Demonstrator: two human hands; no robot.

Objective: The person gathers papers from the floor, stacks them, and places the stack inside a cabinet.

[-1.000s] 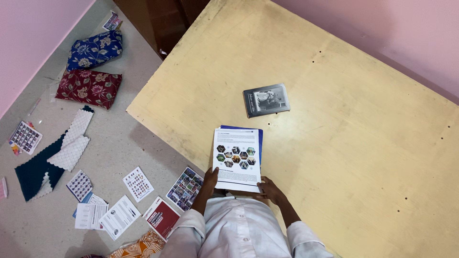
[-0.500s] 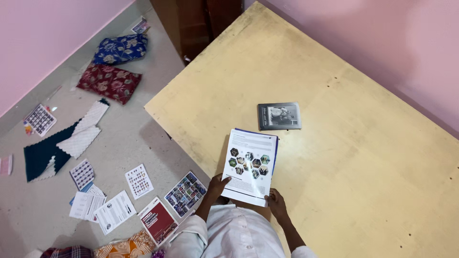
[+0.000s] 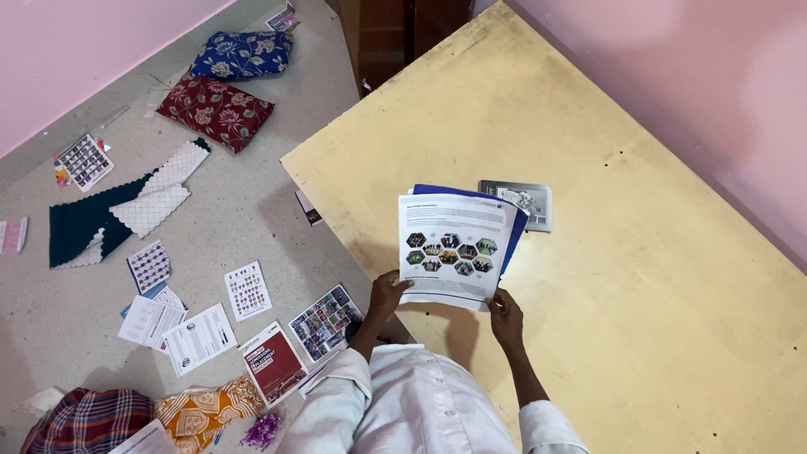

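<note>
2 hands are holding a stack of printed sheets (image 3: 454, 248) above the yellow tabletop (image 3: 639, 277): the left hand (image 3: 388, 294) is grasping its lower left corner, the right hand (image 3: 507, 315) its lower right, seemingly pinching. Behind it, a small dark booklet (image 3: 530, 202) is lying partly hidden.

Stack of printed sheets (image 3: 454, 248), centre of frame, held lifted above the yellow table top. Top sheet white, text lines above and below 2 rows of small hexagonal photos. Dark blue cover shows behind its upper and right edges. Stack tilted slightly, near edge pinched at both lower corners.
</note>
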